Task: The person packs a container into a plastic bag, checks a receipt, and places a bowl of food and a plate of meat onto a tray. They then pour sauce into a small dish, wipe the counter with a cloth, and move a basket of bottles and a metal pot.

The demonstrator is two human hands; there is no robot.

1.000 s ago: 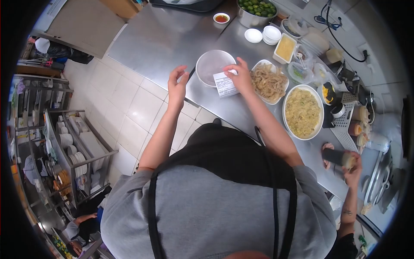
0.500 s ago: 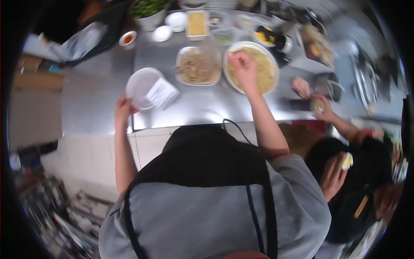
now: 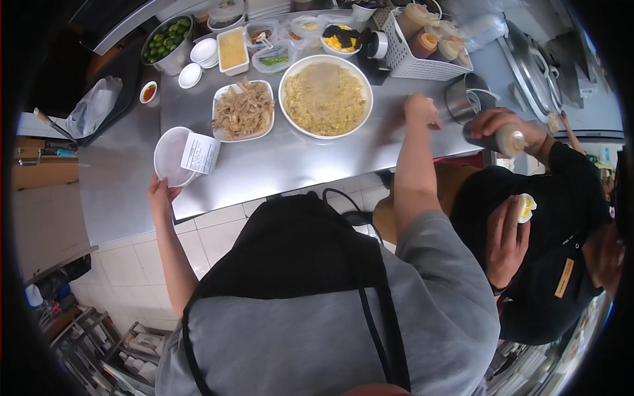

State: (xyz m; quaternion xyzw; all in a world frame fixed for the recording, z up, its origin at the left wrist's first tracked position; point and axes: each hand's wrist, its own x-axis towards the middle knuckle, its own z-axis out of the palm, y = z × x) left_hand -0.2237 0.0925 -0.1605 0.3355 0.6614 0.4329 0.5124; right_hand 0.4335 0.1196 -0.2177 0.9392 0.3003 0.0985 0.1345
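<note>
we steady the plastic container (image 3: 169,157), left hand (image 3: 158,194) pinching its rim. right hand (image 3: 421,109), grip unclear, likely needs the fried rice (image 3: 325,99) just leftward.

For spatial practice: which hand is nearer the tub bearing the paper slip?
Left: the left hand touches the tub; the right hand is beyond the rice bowl.

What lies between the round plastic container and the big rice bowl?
In the head view, a square plate of brownish shredded food lies between the container and the rice bowl.
</note>
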